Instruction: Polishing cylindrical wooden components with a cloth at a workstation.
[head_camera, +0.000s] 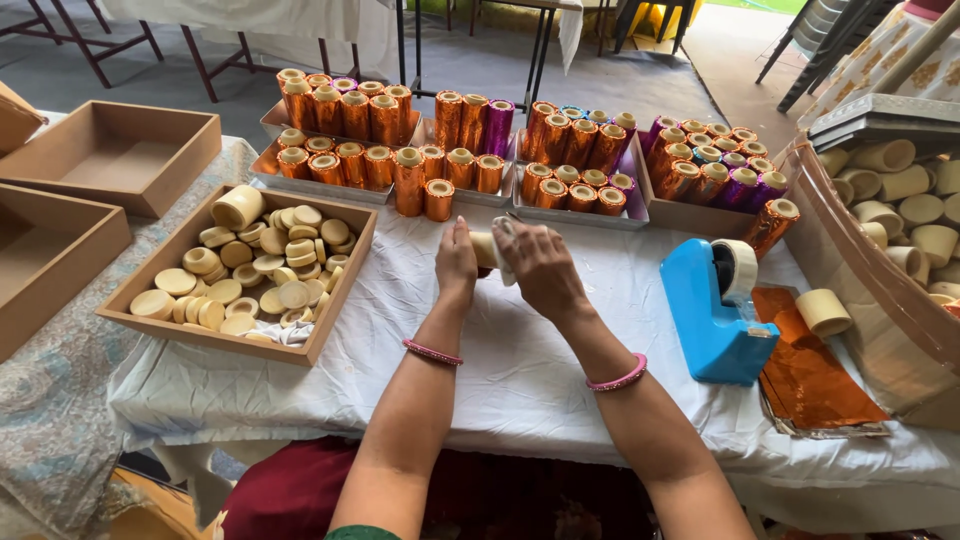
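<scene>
Both forearms reach straight out over the white cloth (560, 400), wrists level, pink bangles on each. Left hand (456, 262) is palm down, fingers pressed together, clamped on the left end of a cream tube (487, 249). Right hand (541, 268) curls over the tube's right end, fingers closed around it. The tube lies flat, long axis running left to right, just in front of the foil-wrapped tubes (440, 150). Blue tape dispenser (712, 315) sits well to the right; tray of discs (240, 275) to the left.

cream tube (487, 249) mostly hidden between hands, right-hand bin (880, 290) cut off by edge
</scene>
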